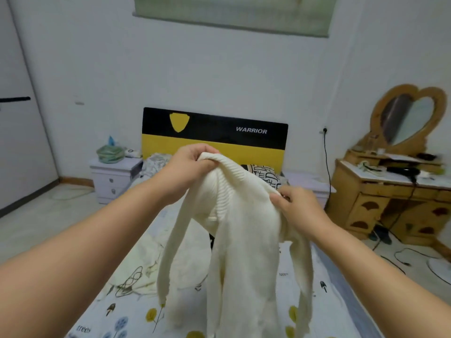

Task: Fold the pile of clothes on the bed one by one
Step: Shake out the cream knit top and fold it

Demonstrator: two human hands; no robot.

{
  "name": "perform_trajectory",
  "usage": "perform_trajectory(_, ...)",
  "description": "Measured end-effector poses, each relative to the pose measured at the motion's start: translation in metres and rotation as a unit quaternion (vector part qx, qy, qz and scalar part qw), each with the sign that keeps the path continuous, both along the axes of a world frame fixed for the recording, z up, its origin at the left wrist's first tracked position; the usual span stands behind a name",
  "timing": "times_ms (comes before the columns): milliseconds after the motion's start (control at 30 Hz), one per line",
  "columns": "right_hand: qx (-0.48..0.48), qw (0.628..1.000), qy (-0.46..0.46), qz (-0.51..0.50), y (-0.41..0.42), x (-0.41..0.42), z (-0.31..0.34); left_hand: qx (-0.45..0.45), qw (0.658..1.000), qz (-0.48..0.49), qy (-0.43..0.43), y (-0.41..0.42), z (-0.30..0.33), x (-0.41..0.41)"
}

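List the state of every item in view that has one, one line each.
white sweater: held up above the bed, sleeves hanging, unfolded
left hand: gripping the ribbed edge
right hand: pinching the sweater's top
cream garment: crumpled on the bed, unfolded
nightstand drawers: closed

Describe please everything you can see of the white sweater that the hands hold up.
The sweater is cream white and looks like soft knit wool, with a ribbed band along its top edge. It hangs in the air over the bed, not folded. The left hand pinches the ribbed edge higher up; the right hand has its grip lower on the other side. Two long sleeves dangle down, one on each side, and the body droops between them. Its lower end runs out of the picture.
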State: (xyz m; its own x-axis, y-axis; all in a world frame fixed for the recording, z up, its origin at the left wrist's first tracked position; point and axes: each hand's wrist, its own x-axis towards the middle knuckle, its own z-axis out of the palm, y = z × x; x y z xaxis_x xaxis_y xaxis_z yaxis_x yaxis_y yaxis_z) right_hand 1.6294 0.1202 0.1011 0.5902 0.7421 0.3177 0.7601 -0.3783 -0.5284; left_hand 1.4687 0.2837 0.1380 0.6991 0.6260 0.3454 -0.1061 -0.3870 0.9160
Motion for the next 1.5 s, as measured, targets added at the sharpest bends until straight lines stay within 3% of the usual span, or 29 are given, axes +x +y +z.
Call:
perform_trajectory(133, 0.045, 0.998, 0.053, 0.003, -0.001, -0.028, 0.004, 0.003, 0.999, 0.01, -0.039, -0.02, 0.024, 0.001)
perform_trajectory(267, 0.157, 0.953, 0.228, 0.123, 0.002, -0.067, 0.017, 0.003, 0.998, -0.004, -0.069, -0.039, 0.035, 0.005)
perform_trajectory(467, 0.188, 0.973, 0.123, 0.049, 0.018, -0.09, 0.02, 0.016, 0.997, -0.055, -0.044, -0.039, 0.032, -0.01)
perform_trajectory(533, 0.209, 0.97, 0.115, 0.043, 0.015, -0.087, 0.019, 0.008, 0.998, -0.065, -0.007, -0.029, 0.015, -0.022)
perform_trajectory(633, 0.257, 0.945, 0.19, 0.063, 0.006, -0.082, 0.028, 0.006, 0.988, -0.039, 0.152, -0.017, -0.024, -0.04)
perform_trajectory(733, 0.253, 0.928, 0.245, 0.119, -0.002, -0.077, 0.044, -0.066, 0.968, -0.052, 0.237, -0.019, -0.059, -0.047)
perform_trajectory(867, 0.197, 0.922, 0.259, 0.21, -0.01, -0.079, 0.055, -0.233, 0.95, -0.177, 0.111, -0.039, -0.068, -0.03)
perform_trajectory(967, 0.155, 0.932, 0.243, 0.218, -0.015, -0.081, 0.05, -0.287, 0.933, -0.213, 0.035, -0.046, -0.062, -0.022)
perform_trajectory(1067, 0.149, 0.945, 0.239, 0.165, -0.026, -0.073, 0.043, -0.244, 0.954, -0.172, 0.002, -0.035, -0.054, -0.027)
perform_trajectory(1267, 0.08, 0.963, 0.242, 0.09, -0.04, -0.067, 0.03, -0.03, 0.998, -0.06, 0.01, -0.045, -0.029, -0.026)
perform_trajectory(1333, 0.059, 0.943, 0.307, 0.112, -0.042, -0.064, 0.032, 0.035, 0.999, -0.017, -0.007, -0.054, -0.023, -0.023)
perform_trajectory(1467, 0.103, 0.848, 0.481, 0.198, -0.051, -0.055, 0.056, 0.093, 0.995, 0.021, -0.03, -0.058, -0.015, -0.02)
perform_trajectory(1500, 0.095, 0.855, 0.473, 0.191, -0.049, -0.055, 0.061, 0.104, 0.994, 0.025, -0.026, -0.06, -0.014, -0.019)
